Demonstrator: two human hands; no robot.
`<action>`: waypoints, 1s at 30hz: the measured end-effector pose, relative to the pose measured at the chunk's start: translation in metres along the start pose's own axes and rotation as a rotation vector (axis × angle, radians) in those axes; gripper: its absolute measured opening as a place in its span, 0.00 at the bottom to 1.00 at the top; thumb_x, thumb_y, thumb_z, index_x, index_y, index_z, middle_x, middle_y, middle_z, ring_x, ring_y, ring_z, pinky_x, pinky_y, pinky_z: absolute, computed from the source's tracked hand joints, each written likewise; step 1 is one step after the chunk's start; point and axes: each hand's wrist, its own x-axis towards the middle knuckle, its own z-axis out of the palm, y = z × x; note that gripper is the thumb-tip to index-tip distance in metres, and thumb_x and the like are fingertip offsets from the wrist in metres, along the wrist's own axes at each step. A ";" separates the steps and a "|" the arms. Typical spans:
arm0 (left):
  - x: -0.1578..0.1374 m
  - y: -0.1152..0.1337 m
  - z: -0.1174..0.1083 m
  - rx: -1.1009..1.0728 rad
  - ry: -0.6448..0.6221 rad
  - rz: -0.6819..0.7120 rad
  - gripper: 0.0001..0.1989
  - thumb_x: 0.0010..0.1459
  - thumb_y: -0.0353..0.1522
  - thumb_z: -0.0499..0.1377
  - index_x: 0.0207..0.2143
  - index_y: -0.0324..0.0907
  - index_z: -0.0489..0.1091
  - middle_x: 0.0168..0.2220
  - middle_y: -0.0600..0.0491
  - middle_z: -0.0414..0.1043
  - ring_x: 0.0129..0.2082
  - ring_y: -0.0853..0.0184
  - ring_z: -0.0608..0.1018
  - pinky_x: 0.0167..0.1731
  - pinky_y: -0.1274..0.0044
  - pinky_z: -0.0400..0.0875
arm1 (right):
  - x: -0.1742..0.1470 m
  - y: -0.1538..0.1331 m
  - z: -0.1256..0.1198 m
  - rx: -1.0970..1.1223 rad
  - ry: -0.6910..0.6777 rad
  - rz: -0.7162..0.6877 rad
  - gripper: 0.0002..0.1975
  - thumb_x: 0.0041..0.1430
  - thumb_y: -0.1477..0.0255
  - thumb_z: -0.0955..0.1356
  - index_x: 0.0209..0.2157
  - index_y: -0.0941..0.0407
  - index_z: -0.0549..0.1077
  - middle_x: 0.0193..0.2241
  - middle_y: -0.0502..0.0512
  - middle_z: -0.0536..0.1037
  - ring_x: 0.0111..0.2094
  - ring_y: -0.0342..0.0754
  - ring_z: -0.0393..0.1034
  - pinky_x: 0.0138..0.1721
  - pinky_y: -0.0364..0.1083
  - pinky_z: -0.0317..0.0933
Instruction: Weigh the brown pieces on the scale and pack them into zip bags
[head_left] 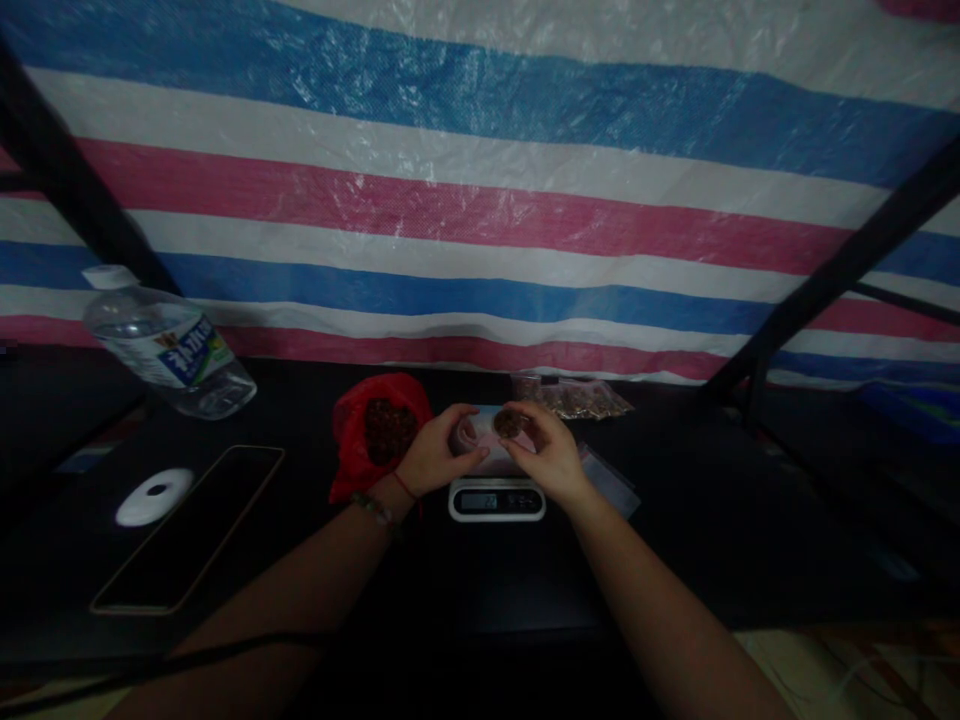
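A small round container (509, 424) with brown contents is held above a white scale (496, 515); the thumb and fingers of the right hand (553, 456) are clamped on its sides. The left hand (439, 452) is positioned opposite, its thumb and forefinger spread beside a clear plastic item (466, 436); whether a grip is applied cannot be told. A narrow gap is left between the two sets of fingertips. The scale's front edge and lit display are exposed toward the person; the platform is partly covered by the hands.

Clearance on the left is limited by a red bag (346, 440), placed just beside the left hand, its mouth open on dark reddish-brown contents. Behind the right hand, filled clear bags (576, 398) are laid near the striped sheet (480, 235). Flat clear bags (613, 485) are located just beside the right wrist. From these, a wide stretch of black tabletop (712, 520) is extended rightward, past the foot of the right frame post (799, 290). Farther left, a phone (191, 535), a white oval object (154, 497) and a tilted bottle (169, 345) are placed, well apart from the hands.
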 end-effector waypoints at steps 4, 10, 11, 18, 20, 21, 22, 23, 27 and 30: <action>-0.002 0.003 0.000 -0.006 0.002 0.026 0.29 0.48 0.40 0.64 0.50 0.41 0.61 0.37 0.50 0.71 0.36 0.63 0.76 0.38 0.72 0.71 | 0.001 -0.005 -0.002 -0.034 0.012 -0.024 0.19 0.51 0.72 0.70 0.47 0.48 0.72 0.45 0.55 0.72 0.48 0.51 0.68 0.50 0.53 0.66; -0.004 0.007 0.002 0.053 0.008 0.054 0.29 0.46 0.38 0.65 0.50 0.41 0.62 0.42 0.47 0.72 0.40 0.60 0.76 0.40 0.71 0.71 | 0.000 -0.007 -0.001 -0.020 -0.017 -0.032 0.20 0.51 0.72 0.70 0.48 0.48 0.71 0.46 0.56 0.71 0.49 0.52 0.67 0.45 0.50 0.69; -0.004 0.008 0.002 0.062 0.010 0.069 0.29 0.46 0.39 0.65 0.50 0.41 0.62 0.42 0.47 0.72 0.40 0.60 0.76 0.40 0.71 0.71 | -0.001 -0.007 0.000 -0.005 -0.022 -0.029 0.20 0.51 0.72 0.70 0.48 0.48 0.71 0.46 0.56 0.71 0.49 0.52 0.67 0.44 0.50 0.69; -0.005 0.012 0.003 0.105 0.044 0.115 0.28 0.48 0.39 0.64 0.49 0.40 0.62 0.43 0.48 0.72 0.41 0.62 0.76 0.41 0.72 0.71 | -0.004 -0.002 0.003 0.074 -0.036 0.011 0.21 0.50 0.73 0.71 0.47 0.49 0.71 0.47 0.56 0.71 0.49 0.52 0.68 0.44 0.50 0.70; -0.005 0.013 0.004 0.120 0.044 0.110 0.27 0.48 0.40 0.64 0.49 0.40 0.62 0.42 0.49 0.72 0.40 0.62 0.76 0.40 0.72 0.71 | -0.006 0.000 0.004 0.100 -0.048 0.028 0.21 0.50 0.73 0.71 0.47 0.49 0.70 0.46 0.56 0.72 0.48 0.52 0.69 0.45 0.51 0.70; -0.005 0.013 0.004 0.124 0.042 0.106 0.27 0.48 0.40 0.64 0.49 0.40 0.62 0.42 0.49 0.72 0.40 0.62 0.76 0.40 0.71 0.71 | -0.006 0.001 0.004 0.113 -0.060 0.033 0.21 0.50 0.72 0.71 0.47 0.50 0.70 0.46 0.56 0.73 0.48 0.51 0.70 0.46 0.51 0.70; -0.005 0.014 0.005 0.124 0.040 0.104 0.27 0.48 0.40 0.64 0.49 0.40 0.62 0.42 0.48 0.72 0.41 0.62 0.76 0.41 0.71 0.71 | -0.006 0.001 0.005 0.129 -0.069 0.034 0.20 0.50 0.72 0.71 0.47 0.50 0.70 0.46 0.56 0.74 0.48 0.51 0.70 0.46 0.51 0.70; -0.005 0.014 0.005 0.121 0.036 0.102 0.27 0.48 0.40 0.64 0.49 0.41 0.63 0.43 0.48 0.72 0.41 0.61 0.76 0.42 0.71 0.71 | -0.006 0.000 0.004 0.146 -0.078 0.029 0.19 0.51 0.72 0.71 0.46 0.50 0.70 0.45 0.56 0.74 0.48 0.51 0.71 0.46 0.51 0.69; -0.005 0.013 0.006 0.112 0.028 0.092 0.27 0.48 0.40 0.64 0.49 0.40 0.63 0.45 0.46 0.72 0.43 0.60 0.76 0.43 0.69 0.70 | -0.004 -0.007 0.000 0.077 -0.101 -0.066 0.12 0.52 0.72 0.72 0.41 0.51 0.74 0.46 0.56 0.74 0.48 0.51 0.70 0.46 0.51 0.69; -0.005 0.013 0.006 0.115 0.029 0.092 0.27 0.48 0.40 0.64 0.49 0.40 0.63 0.45 0.46 0.72 0.44 0.60 0.75 0.44 0.69 0.70 | -0.002 -0.014 -0.004 -0.059 -0.107 -0.172 0.11 0.55 0.72 0.70 0.41 0.50 0.76 0.45 0.55 0.75 0.48 0.50 0.70 0.49 0.52 0.67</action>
